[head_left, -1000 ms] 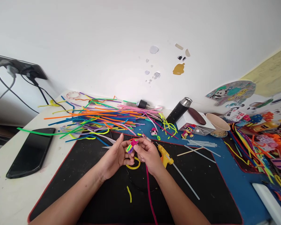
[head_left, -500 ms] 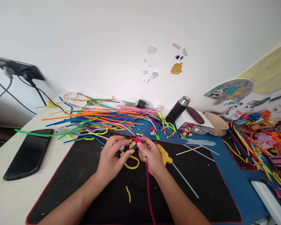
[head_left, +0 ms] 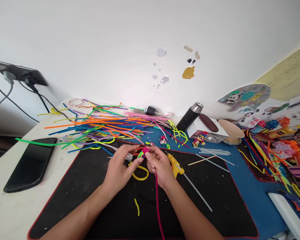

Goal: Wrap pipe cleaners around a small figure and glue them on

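Above the black mat [head_left: 110,206], a small pipe-cleaner piece [head_left: 145,150] in magenta, yellow and green is between my two hands. My right hand [head_left: 162,166] pinches its magenta end between thumb and fingers. From that hand a long magenta pipe cleaner [head_left: 158,203] hangs down toward me. My left hand [head_left: 121,164] has its thumb and fingertips at the piece's yellow-green end, its fingers curled around it. Beneath the hands lie a yellow loop [head_left: 141,178] and a short yellow pipe-cleaner scrap [head_left: 137,207]. A yellow glue gun [head_left: 175,165] with a glue stick lies right of my right hand.
Loose pipe cleaners [head_left: 107,125] spread along the back left. A phone [head_left: 31,163] lies at left. Behind stand a black flask [head_left: 190,117], a white box [head_left: 200,128], a bowl [head_left: 231,131] and a small figure [head_left: 199,139]. Glue sticks [head_left: 215,152] lie at right.
My left fingers have loosened and shifted slightly on the piece, showing more of its yellow-green end. The magenta pipe cleaner has swung a little left. Everything else stays put.
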`<state>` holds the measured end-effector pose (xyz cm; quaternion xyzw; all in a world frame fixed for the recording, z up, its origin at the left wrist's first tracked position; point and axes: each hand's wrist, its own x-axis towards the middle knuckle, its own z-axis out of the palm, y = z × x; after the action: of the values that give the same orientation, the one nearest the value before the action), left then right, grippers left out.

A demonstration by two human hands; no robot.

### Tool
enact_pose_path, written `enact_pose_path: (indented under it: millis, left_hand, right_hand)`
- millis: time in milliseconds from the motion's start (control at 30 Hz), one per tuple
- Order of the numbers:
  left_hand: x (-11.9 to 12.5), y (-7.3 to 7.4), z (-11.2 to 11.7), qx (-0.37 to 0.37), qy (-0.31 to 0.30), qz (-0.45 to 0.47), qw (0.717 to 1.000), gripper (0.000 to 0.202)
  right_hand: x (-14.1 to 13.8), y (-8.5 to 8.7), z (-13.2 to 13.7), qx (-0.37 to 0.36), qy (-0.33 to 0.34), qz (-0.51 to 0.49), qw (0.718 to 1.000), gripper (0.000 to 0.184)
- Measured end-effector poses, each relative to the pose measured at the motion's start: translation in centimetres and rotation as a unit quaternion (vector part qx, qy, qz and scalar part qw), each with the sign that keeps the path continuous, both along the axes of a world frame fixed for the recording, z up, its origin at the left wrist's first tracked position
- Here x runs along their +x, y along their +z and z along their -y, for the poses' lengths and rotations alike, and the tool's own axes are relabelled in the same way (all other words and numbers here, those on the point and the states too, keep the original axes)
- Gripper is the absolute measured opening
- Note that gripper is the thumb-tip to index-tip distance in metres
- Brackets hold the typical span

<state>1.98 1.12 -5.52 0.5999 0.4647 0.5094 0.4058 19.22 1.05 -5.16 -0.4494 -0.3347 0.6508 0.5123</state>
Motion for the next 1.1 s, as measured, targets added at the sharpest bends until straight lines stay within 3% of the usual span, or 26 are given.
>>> enact_pose_path:
  millis: [300,500,733,933,1100]
  left_hand:
    - [0.4,0.0,0.1,-0.007,-0.030,0.019,0.999,0.032]
    - [0.3,0.1,0.0,-0.030,-0.017,0.040,0.999,0.031]
    - [0.0,-0.8,0.4,0.060,-0.031,-0.096,0.993,0.027]
    - [0.1,-0.9,0.2,0.077,-0.019,-0.101,0.992,0.026]
    - [0.1,-1.4,0.2,0.151,-0.006,-0.187,0.971,0.035]
  right_hand:
    - [0.0,0.1,0.1,-0.005,-0.002,0.004,1.000,0.039]
    - [-0.1,-0.3,0.2,-0.003,0.003,-0.004,1.000,0.036]
    - [0.0,-0.2,0.2,-0.012,-0.002,-0.006,1.000,0.038]
    - [-0.1,-0.2,0.1,-0.017,-0.008,-0.007,1.000,0.040]
    - [-0.2,-0.3,0.1,-0.025,-0.014,-0.009,1.000,0.040]
